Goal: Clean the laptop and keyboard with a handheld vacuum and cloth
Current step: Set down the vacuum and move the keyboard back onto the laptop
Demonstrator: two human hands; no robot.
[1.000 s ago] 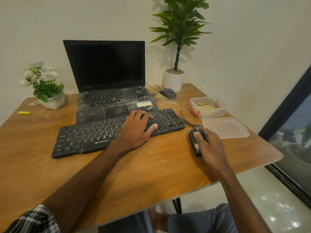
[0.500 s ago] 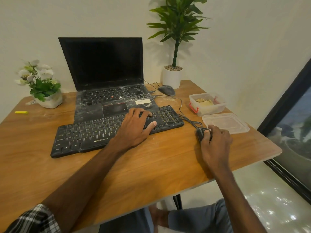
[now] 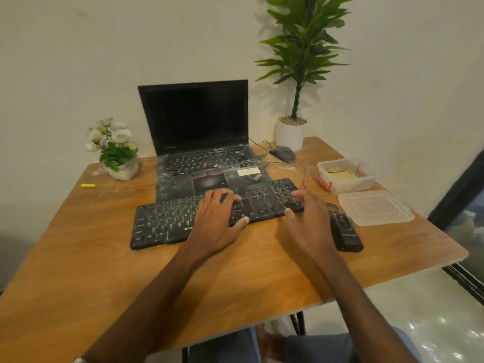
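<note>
Fingers (image 3: 225, 196) of the left hand (image 3: 217, 224) lie spread on the dusty keyboard (image 3: 167, 224) at centre frame, gripping nothing. The right hand (image 3: 307, 226), fingers loose and empty, hovers over its right end; contact is unclear. The black handheld vacuum (image 3: 345, 233) lies just right of that hand on the table (image 3: 104, 271). The keyboard hides the laptop's (image 3: 196, 121) front edge.

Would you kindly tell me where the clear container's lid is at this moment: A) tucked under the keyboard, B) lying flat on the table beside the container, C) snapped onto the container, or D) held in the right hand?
B: the lid lies flat on the table, on the person's side of the open container, in which a yellowish cloth shows.
</note>
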